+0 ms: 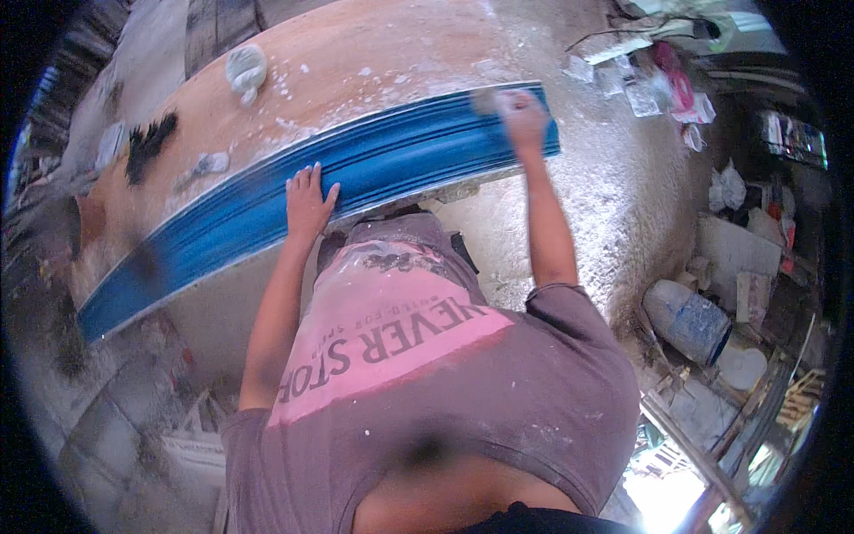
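Observation:
A long blue ribbed moulding form (382, 156) with pale edges lies across the work table, curved in this fisheye view. My left hand (309, 203) rests flat on its near edge around the middle, fingers stretched out and holding nothing. Over the right end of the form is my right hand (523, 123), smeared by motion. Its fingers are closed on a pale wad (486, 101) that sits against the blue surface; blur hides what kind of thing it is.
On the dusty orange-brown tabletop (382, 53) beyond the form are a tied plastic bag (246, 71), a black bristly brush-like thing (151, 145) and white splashes. Plastic bags and scraps (645, 89) lie at the far right. A blue-white drum (687, 320) lies among clutter.

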A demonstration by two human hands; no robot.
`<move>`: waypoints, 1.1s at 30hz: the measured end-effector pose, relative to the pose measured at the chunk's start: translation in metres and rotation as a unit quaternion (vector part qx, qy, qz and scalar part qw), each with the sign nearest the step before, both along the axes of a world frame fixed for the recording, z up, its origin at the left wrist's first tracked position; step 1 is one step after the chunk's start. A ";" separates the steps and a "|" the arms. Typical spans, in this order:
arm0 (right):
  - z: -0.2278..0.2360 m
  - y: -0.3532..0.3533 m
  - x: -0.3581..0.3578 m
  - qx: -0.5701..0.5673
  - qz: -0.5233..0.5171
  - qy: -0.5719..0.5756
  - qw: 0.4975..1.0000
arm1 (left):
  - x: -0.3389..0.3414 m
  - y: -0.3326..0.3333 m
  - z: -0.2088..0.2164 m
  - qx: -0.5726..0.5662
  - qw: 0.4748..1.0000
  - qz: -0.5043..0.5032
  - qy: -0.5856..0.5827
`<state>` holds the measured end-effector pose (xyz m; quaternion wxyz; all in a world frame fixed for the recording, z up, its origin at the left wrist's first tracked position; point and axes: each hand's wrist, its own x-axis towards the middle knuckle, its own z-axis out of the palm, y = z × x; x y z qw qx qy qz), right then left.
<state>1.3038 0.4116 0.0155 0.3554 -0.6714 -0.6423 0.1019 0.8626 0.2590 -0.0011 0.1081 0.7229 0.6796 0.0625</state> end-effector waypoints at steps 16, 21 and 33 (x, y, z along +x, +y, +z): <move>0.023 -0.018 -0.022 -0.305 0.153 0.236 0.910 | -0.028 -0.042 -0.009 0.020 0.990 0.059 -0.126; 0.029 0.029 0.151 -0.143 -0.040 -0.209 0.967 | -0.053 -0.090 -0.012 0.099 0.957 0.198 -0.188; 0.036 -0.031 -0.331 -0.156 0.392 0.127 0.898 | -0.198 -0.230 -0.018 0.148 0.856 0.422 -0.259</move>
